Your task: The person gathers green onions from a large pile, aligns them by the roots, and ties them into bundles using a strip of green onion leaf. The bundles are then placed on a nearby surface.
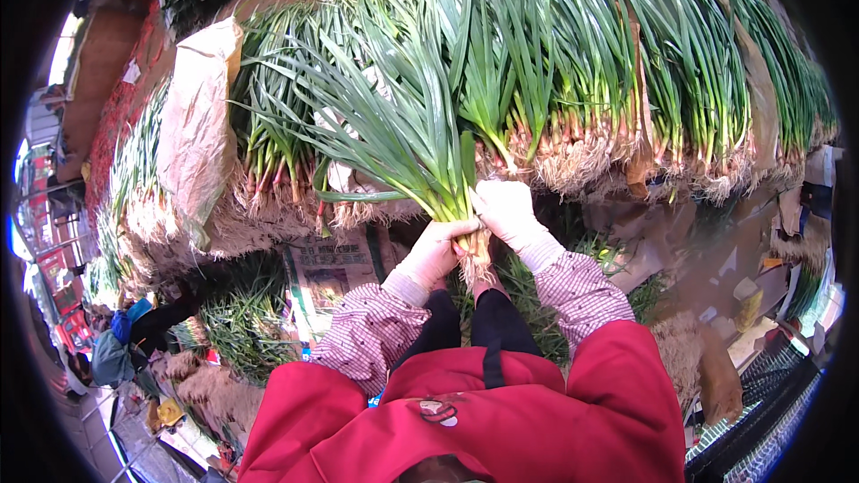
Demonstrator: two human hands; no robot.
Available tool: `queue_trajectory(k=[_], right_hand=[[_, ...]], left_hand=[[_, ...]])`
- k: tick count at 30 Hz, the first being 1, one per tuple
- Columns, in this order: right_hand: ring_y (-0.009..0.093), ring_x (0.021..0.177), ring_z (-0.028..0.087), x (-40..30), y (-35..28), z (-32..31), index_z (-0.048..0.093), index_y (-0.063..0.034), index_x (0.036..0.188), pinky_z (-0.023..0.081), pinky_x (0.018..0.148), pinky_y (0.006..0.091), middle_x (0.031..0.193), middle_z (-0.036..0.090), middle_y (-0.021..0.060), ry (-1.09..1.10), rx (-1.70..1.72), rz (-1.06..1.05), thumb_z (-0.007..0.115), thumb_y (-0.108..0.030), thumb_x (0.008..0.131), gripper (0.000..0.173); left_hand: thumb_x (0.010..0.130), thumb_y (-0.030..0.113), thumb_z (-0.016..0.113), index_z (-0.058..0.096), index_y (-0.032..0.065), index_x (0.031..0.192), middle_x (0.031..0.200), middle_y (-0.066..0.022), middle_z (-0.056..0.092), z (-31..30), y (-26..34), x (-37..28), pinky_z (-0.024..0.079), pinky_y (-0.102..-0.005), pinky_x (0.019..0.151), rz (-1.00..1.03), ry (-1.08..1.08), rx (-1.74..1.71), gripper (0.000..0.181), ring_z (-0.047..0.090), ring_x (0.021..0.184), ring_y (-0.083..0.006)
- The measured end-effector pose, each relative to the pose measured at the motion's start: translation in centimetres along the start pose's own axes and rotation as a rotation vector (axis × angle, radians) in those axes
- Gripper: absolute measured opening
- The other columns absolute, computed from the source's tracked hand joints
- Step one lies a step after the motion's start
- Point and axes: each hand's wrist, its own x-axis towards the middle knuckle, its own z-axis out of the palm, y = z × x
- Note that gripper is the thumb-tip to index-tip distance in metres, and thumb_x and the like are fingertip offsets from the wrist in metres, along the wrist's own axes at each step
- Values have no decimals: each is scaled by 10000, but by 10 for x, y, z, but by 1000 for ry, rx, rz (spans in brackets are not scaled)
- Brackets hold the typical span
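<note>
A bundle of green garlic plants point(419, 141) stands in front of me, its leaves fanned up and away and its pale roots pointing down toward me. My left hand point(429, 251), seemingly in a thin pale glove, wraps the lower stems just above the roots, thumb across the front. On the bundle's right side, my right hand point(508, 212) has its fingers curled, with its thumb against a broad upright leaf point(468, 157). What lies inside the right fingers is hidden.
Behind the bundle runs a long row of green garlic point(584, 67), roots facing me. A pale sheet point(201, 121) and brown strips point(751, 80) lie across it. Loose leaves point(245, 329) and a printed sack point(335, 268) lie below. More rooted plants point(678, 355) are at right.
</note>
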Motion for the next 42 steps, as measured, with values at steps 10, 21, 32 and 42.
queue_trajectory(k=[10,21,32,42], right_hand=[[91,384,477,-25,-43,-11,581,-20,637,356,359,238,538,557,34,382,1429,825,525,-355,947,460],[282,1072,593,-212,173,10,562,-52,1229,453,924,381,1174,605,141,-1037,-185,538,564,-334,838,483],[226,712,629,30,67,23,551,-82,926,525,568,344,850,574,76,174,-257,217,528,-127,823,115],[306,881,627,-29,-20,-7,337,-19,1370,500,772,379,1026,612,202,47,873,311,561,-154,855,577]], left_hand=[[821,49,604,550,-47,1097,952,-128,654,28,20,-40,531,-306,752,211,23,313,296,649,807,-200],[846,135,597,553,-65,1145,872,-119,650,-38,115,-59,516,-246,639,147,65,570,362,617,689,-147],[875,69,525,460,-88,1253,1179,-211,592,-35,70,-16,515,-345,869,-30,-6,152,414,626,996,-287],[835,71,564,617,1,983,810,-85,649,-88,16,39,528,-332,628,155,78,529,172,626,685,-200]])
